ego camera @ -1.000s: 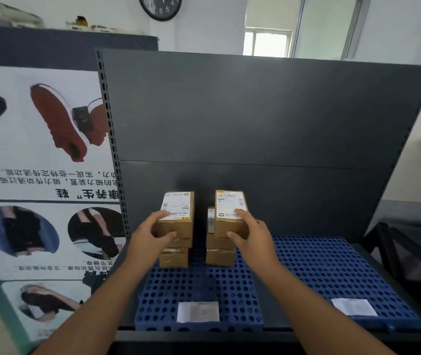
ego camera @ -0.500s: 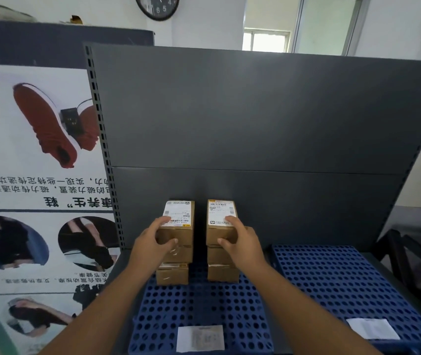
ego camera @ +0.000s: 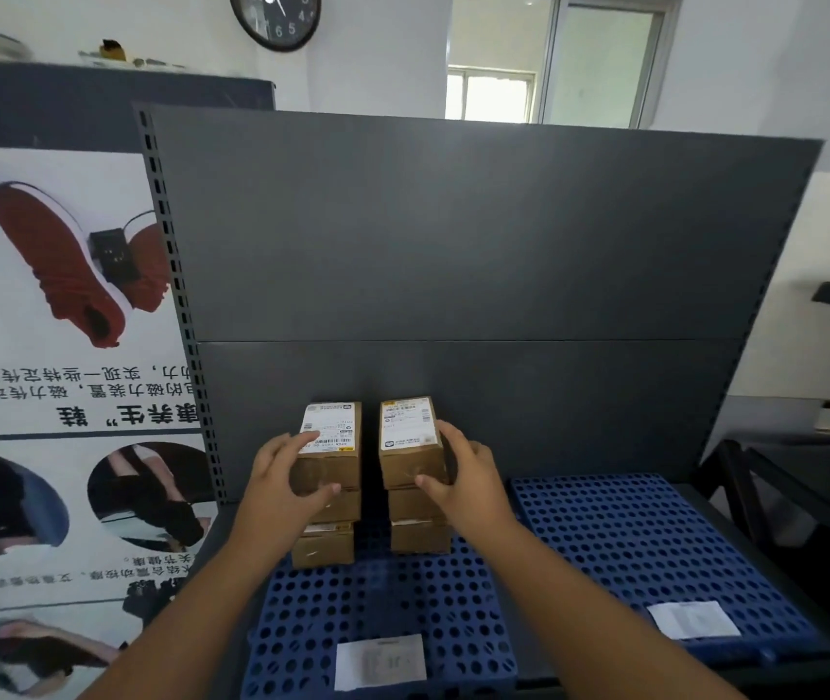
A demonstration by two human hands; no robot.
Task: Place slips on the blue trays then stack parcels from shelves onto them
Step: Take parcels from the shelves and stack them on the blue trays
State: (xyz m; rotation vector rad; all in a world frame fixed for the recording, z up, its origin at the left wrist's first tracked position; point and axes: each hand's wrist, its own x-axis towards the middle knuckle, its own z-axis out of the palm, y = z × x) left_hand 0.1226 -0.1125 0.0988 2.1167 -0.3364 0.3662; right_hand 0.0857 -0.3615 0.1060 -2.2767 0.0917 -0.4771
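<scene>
Left hand: yours, curled round the left top parcel, fingers across its white label, thumb on the near face.
Right hand: yours, curled round the right top parcel, fingers down its outer side, thumb on the near face.

Head view, items:
- Two parcel stacks, three high each, side by side with a narrow gap between. They stand at the back of the left blue tray, near the grey shelf panel. Each top parcel sits on its stack.
- Left slip: flat at the near edge of the left blue tray.
- Right slip: flat at the near edge of the right blue tray, which carries no parcels.
- Poster: left of the shelf panel.

Handling, as a judgement: the parcels are small stiff cartons, probably light. Their taped brown faces look smooth, so take hold across opposite faces rather than by the label. The stacks are narrow for their height, so a sideways nudge could shift a top parcel off square.
</scene>
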